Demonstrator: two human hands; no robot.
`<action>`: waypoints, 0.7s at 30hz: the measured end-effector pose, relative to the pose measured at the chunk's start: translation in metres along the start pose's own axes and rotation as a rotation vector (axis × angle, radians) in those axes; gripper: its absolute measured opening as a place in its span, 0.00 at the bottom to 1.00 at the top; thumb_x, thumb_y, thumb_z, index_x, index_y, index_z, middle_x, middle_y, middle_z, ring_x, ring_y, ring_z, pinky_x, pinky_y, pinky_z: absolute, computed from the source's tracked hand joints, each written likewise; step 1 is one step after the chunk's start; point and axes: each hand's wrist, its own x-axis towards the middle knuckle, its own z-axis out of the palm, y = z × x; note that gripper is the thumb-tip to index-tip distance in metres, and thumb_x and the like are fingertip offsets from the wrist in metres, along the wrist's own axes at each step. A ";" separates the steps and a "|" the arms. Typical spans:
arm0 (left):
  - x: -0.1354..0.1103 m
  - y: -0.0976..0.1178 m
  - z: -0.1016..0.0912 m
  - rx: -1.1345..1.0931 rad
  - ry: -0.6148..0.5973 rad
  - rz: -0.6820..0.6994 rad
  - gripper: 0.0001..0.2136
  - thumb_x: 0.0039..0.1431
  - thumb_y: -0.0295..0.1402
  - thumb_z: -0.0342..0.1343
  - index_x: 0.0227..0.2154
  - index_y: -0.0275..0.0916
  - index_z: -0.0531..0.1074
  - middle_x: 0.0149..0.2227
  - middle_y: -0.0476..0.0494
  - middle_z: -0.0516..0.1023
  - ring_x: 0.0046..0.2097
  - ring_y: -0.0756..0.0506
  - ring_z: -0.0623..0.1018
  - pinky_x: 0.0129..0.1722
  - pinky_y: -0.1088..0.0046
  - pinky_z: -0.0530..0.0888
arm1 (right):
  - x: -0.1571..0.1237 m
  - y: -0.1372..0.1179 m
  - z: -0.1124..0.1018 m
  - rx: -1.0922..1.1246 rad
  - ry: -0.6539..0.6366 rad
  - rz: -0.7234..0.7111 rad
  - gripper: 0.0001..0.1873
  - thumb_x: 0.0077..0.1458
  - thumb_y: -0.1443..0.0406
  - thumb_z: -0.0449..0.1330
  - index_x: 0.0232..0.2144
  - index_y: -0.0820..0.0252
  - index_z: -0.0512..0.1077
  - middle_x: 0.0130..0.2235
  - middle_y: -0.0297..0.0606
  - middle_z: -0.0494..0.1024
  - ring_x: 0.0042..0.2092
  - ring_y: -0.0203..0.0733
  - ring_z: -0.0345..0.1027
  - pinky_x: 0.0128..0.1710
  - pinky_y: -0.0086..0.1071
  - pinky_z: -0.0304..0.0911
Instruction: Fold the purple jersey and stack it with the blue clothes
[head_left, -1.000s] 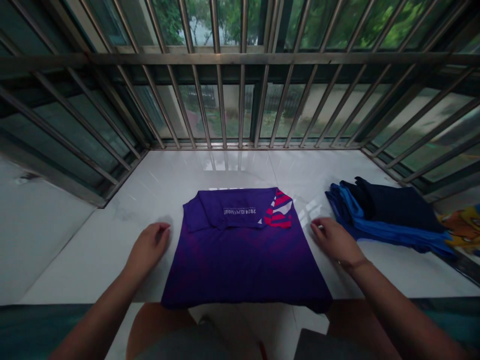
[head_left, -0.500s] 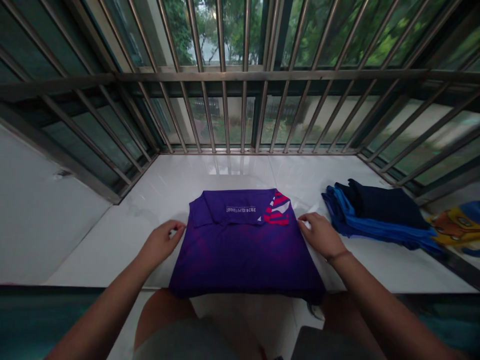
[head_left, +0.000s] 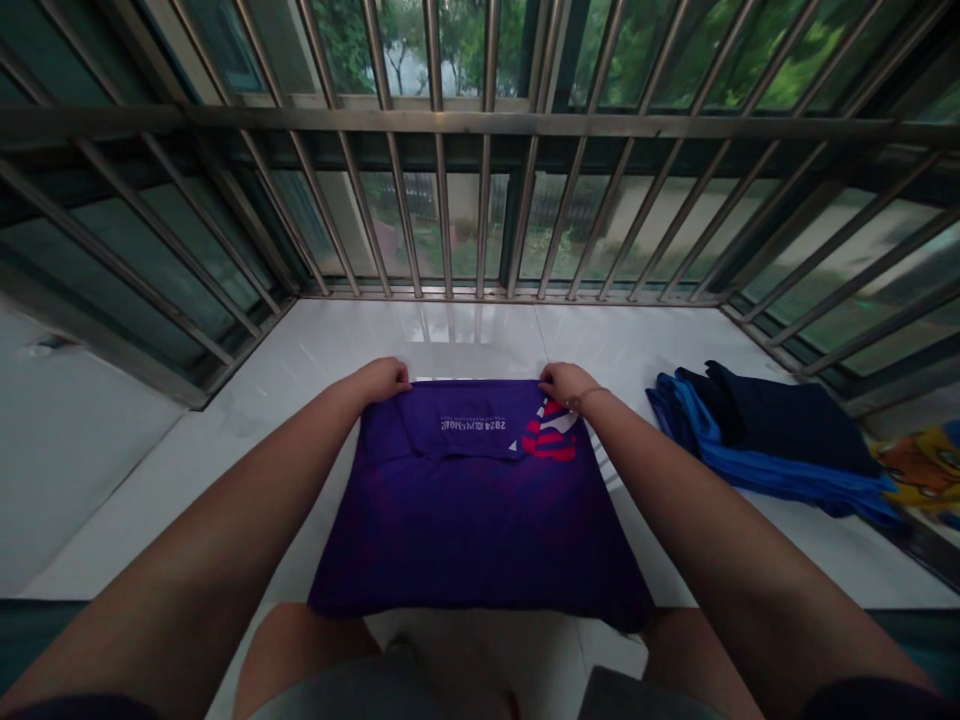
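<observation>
A folded purple shirt [head_left: 480, 510] with a red-and-white striped patch and white lettering lies flat on the white marble ledge [head_left: 247, 420], its near edge hanging over the ledge front. My left hand [head_left: 382, 380] grips the shirt's far left corner, fingers curled over the fabric edge. My right hand [head_left: 564, 384] grips the far right corner, beside the striped patch. Both arms stretch forward along the shirt's sides.
A pile of folded blue and dark navy clothes [head_left: 765, 430] lies to the right on the ledge. A yellow-and-orange printed item [head_left: 922, 462] sits at the far right edge. Metal window bars [head_left: 480, 200] fence the ledge on three sides. My knees show below.
Both hands moved from the shirt's side edges forward to its far corners and closed on the fabric. The shirt itself stays in place.
</observation>
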 end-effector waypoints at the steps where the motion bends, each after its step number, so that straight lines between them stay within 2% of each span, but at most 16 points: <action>1: -0.003 -0.001 -0.001 0.003 -0.004 0.005 0.09 0.58 0.41 0.63 0.28 0.42 0.77 0.33 0.42 0.83 0.38 0.40 0.80 0.41 0.66 0.74 | -0.002 0.001 -0.002 0.013 0.015 -0.015 0.14 0.73 0.63 0.58 0.47 0.63 0.82 0.44 0.44 0.85 0.44 0.41 0.72 0.48 0.32 0.62; 4: -0.027 0.003 -0.009 -0.003 0.052 0.062 0.09 0.63 0.41 0.58 0.34 0.42 0.77 0.39 0.39 0.83 0.44 0.38 0.80 0.47 0.63 0.74 | -0.023 0.002 -0.009 0.044 0.095 -0.043 0.10 0.71 0.66 0.60 0.48 0.64 0.81 0.46 0.45 0.84 0.46 0.43 0.72 0.49 0.33 0.62; 6: -0.056 0.011 -0.016 -0.019 0.135 0.138 0.10 0.66 0.41 0.56 0.37 0.42 0.77 0.41 0.38 0.82 0.46 0.37 0.80 0.51 0.60 0.74 | -0.049 0.001 -0.014 0.060 0.146 -0.067 0.10 0.71 0.66 0.60 0.48 0.63 0.80 0.48 0.47 0.83 0.48 0.44 0.72 0.52 0.34 0.63; 9: -0.118 0.029 -0.021 -0.051 0.232 0.227 0.12 0.71 0.43 0.54 0.39 0.42 0.76 0.40 0.38 0.81 0.47 0.36 0.79 0.53 0.56 0.75 | -0.106 0.000 -0.017 0.082 0.211 -0.112 0.10 0.72 0.63 0.59 0.47 0.59 0.80 0.48 0.47 0.83 0.50 0.49 0.73 0.55 0.38 0.64; 11: -0.165 0.042 -0.014 -0.073 0.244 0.241 0.14 0.74 0.44 0.52 0.39 0.42 0.77 0.42 0.38 0.82 0.48 0.36 0.79 0.55 0.54 0.75 | -0.151 0.000 -0.010 0.109 0.269 -0.154 0.12 0.73 0.61 0.58 0.48 0.57 0.80 0.48 0.47 0.84 0.51 0.52 0.75 0.57 0.43 0.66; 13: -0.211 0.051 0.004 -0.091 0.232 0.231 0.14 0.75 0.44 0.52 0.40 0.44 0.78 0.45 0.38 0.83 0.50 0.36 0.81 0.56 0.52 0.76 | -0.196 -0.002 0.005 0.138 0.302 -0.186 0.13 0.73 0.59 0.57 0.48 0.54 0.81 0.48 0.47 0.85 0.52 0.55 0.76 0.58 0.48 0.67; 16: -0.267 0.058 0.047 -0.074 0.216 0.205 0.12 0.74 0.41 0.53 0.41 0.47 0.81 0.50 0.38 0.85 0.52 0.35 0.82 0.59 0.49 0.77 | -0.251 -0.007 0.039 0.139 0.263 -0.222 0.12 0.72 0.59 0.58 0.48 0.49 0.83 0.48 0.44 0.86 0.51 0.55 0.78 0.60 0.53 0.68; 19: -0.302 0.058 0.089 -0.081 0.273 0.158 0.12 0.72 0.38 0.54 0.40 0.49 0.83 0.53 0.38 0.86 0.54 0.34 0.84 0.60 0.46 0.79 | -0.285 -0.012 0.070 0.140 0.255 -0.275 0.12 0.70 0.62 0.58 0.47 0.47 0.83 0.49 0.42 0.85 0.50 0.53 0.79 0.60 0.54 0.70; 21: -0.316 0.059 0.104 -0.120 0.315 0.110 0.11 0.71 0.39 0.55 0.40 0.49 0.84 0.55 0.38 0.85 0.56 0.33 0.84 0.59 0.46 0.80 | -0.297 -0.014 0.079 0.158 0.279 -0.269 0.13 0.70 0.63 0.58 0.49 0.47 0.82 0.51 0.42 0.84 0.51 0.53 0.79 0.60 0.53 0.72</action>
